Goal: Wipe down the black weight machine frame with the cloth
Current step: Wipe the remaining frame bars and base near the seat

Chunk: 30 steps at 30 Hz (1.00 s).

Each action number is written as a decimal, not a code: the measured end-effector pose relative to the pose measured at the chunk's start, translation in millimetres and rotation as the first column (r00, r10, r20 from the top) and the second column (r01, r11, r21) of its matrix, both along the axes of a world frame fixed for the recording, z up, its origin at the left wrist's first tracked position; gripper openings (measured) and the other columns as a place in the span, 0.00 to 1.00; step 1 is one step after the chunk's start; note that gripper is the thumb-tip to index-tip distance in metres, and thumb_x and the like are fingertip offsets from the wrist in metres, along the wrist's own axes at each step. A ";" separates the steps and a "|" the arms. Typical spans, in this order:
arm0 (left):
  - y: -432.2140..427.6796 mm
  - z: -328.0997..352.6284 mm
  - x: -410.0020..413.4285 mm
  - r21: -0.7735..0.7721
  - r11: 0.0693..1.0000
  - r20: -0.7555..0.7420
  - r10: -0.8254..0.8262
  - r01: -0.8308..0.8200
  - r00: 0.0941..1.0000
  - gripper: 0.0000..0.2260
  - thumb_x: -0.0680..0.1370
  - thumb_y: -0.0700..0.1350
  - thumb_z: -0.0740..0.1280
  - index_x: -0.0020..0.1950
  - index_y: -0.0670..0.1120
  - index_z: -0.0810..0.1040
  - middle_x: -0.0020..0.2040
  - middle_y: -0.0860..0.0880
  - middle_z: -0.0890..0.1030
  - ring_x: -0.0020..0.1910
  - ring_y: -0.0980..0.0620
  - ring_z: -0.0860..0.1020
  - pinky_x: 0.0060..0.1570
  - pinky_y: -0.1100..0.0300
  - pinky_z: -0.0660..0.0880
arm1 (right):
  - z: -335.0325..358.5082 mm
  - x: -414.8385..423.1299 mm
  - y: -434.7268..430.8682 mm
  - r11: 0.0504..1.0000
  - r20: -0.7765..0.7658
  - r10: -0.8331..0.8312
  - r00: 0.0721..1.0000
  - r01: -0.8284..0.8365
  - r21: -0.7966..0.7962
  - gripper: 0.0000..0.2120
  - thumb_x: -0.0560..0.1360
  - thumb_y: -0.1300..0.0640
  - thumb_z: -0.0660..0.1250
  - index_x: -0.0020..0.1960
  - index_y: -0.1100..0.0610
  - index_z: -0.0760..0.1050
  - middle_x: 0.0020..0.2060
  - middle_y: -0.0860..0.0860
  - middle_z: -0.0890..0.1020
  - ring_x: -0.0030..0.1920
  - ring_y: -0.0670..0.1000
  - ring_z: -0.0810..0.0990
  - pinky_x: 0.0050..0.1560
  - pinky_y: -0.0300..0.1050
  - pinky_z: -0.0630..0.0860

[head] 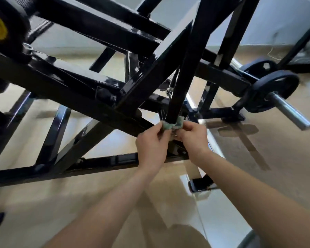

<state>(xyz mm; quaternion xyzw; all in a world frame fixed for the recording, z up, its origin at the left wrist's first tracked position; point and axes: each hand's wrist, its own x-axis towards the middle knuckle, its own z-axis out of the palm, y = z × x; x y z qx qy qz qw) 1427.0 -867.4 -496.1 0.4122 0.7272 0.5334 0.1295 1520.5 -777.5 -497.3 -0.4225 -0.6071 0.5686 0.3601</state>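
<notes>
Now both hands, left hand (151, 144) and right hand (191, 138), pinch the ends of a soft, limp green cloth (170, 124) looped round a rigid glossy black steel upright (179, 93); gripping near the ends likely suits it.

Glossy black metal frame (89, 102) — fuzzy cloth (170, 125)

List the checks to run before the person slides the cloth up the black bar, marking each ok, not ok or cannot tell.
1. The cloth wraps round the bar: ok.
2. The left hand pinches one end of the cloth: ok.
3. The right hand pinches the other end: ok.
4. Path up the bar free: cannot tell; a diagonal beam crosses in front.
5. The weight plate is away from both hands: ok, off to the right.
6. Cloth clean enough: cannot tell, blurred.
</notes>
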 end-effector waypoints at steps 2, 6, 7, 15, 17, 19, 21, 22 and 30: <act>6.7 7.4 -1.7 0.030 1.000 0.055 0.008 -0.010 0.998 0.05 0.81 0.45 0.69 0.52 0.51 0.85 0.36 0.55 0.84 0.36 0.55 0.81 0.40 0.52 0.81 | 13.2 3.4 -4.3 0.999 -0.091 0.009 0.996 -0.013 -0.048 0.11 0.76 0.68 0.69 0.51 0.56 0.86 0.46 0.53 0.87 0.51 0.55 0.86 0.53 0.50 0.83; 12.3 19.8 1.3 0.068 0.993 0.152 0.081 -0.092 0.985 0.11 0.80 0.43 0.70 0.62 0.50 0.84 0.45 0.56 0.86 0.44 0.60 0.83 0.51 0.55 0.83 | 34.8 7.5 -9.4 0.998 -0.155 -0.060 0.986 0.057 -0.025 0.07 0.76 0.65 0.72 0.51 0.57 0.85 0.45 0.54 0.87 0.49 0.55 0.86 0.49 0.47 0.83; 10.3 21.7 3.1 0.087 0.991 0.176 0.084 -0.100 0.981 0.11 0.80 0.42 0.70 0.61 0.50 0.85 0.46 0.57 0.86 0.45 0.60 0.83 0.51 0.56 0.83 | 37.0 8.5 -10.6 0.998 -0.148 -0.055 0.987 0.055 -0.001 0.06 0.76 0.64 0.72 0.51 0.57 0.85 0.45 0.54 0.87 0.49 0.55 0.86 0.50 0.48 0.83; -11.3 17.8 -3.7 0.032 0.991 0.436 0.102 -0.129 0.894 0.03 0.76 0.49 0.76 0.48 0.51 0.84 0.41 0.53 0.86 0.43 0.55 0.85 0.47 0.52 0.84 | 25.1 12.0 -24.8 0.982 -0.132 -0.154 0.979 0.137 -0.133 0.04 0.77 0.65 0.70 0.47 0.59 0.83 0.42 0.56 0.86 0.43 0.55 0.85 0.43 0.49 0.83; -18.0 4.3 -7.9 -0.091 0.984 0.502 0.178 -0.153 0.846 0.06 0.75 0.51 0.77 0.45 0.50 0.83 0.41 0.51 0.85 0.42 0.52 0.85 0.46 0.48 0.84 | 11.8 8.1 -35.7 0.960 -0.071 -0.148 0.987 0.126 -0.249 0.03 0.78 0.65 0.68 0.46 0.60 0.81 0.37 0.55 0.83 0.37 0.52 0.82 0.36 0.45 0.80; -24.2 -4.2 -14.3 -0.166 0.967 0.540 0.253 -0.193 0.803 0.08 0.75 0.50 0.77 0.45 0.47 0.83 0.41 0.49 0.83 0.41 0.50 0.84 0.45 0.50 0.84 | -0.6 2.1 -45.0 0.937 -0.028 -0.131 0.991 0.114 -0.329 0.04 0.78 0.65 0.68 0.45 0.60 0.79 0.35 0.55 0.81 0.34 0.50 0.79 0.33 0.42 0.77; -29.9 -6.8 -21.4 -0.165 0.953 0.554 0.302 -0.254 0.776 0.08 0.76 0.49 0.76 0.45 0.47 0.82 0.40 0.48 0.80 0.40 0.49 0.83 0.41 0.56 0.84 | -8.1 -6.7 -53.5 0.938 -0.023 -0.128 0.992 0.114 -0.328 0.04 0.78 0.65 0.69 0.45 0.60 0.79 0.37 0.56 0.81 0.35 0.51 0.80 0.34 0.42 0.78; -33.9 -6.5 -25.9 -0.143 0.944 0.551 0.325 -0.297 0.768 0.08 0.76 0.49 0.76 0.46 0.47 0.81 0.41 0.48 0.80 0.39 0.49 0.83 0.40 0.57 0.83 | -9.7 -14.5 -58.0 0.950 -0.034 -0.128 0.991 0.112 -0.290 0.02 0.77 0.65 0.70 0.46 0.60 0.79 0.39 0.56 0.83 0.37 0.52 0.82 0.37 0.42 0.80; -52.4 24.9 -46.4 0.183 0.817 0.581 0.359 -0.547 0.731 0.08 0.78 0.41 0.74 0.50 0.44 0.76 0.46 0.49 0.82 0.42 0.56 0.84 0.39 0.64 0.79 | 11.8 -57.2 -85.4 0.947 -0.164 0.201 0.966 -0.148 0.284 0.16 0.76 0.69 0.70 0.61 0.55 0.80 0.59 0.47 0.81 0.62 0.45 0.79 0.61 0.39 0.77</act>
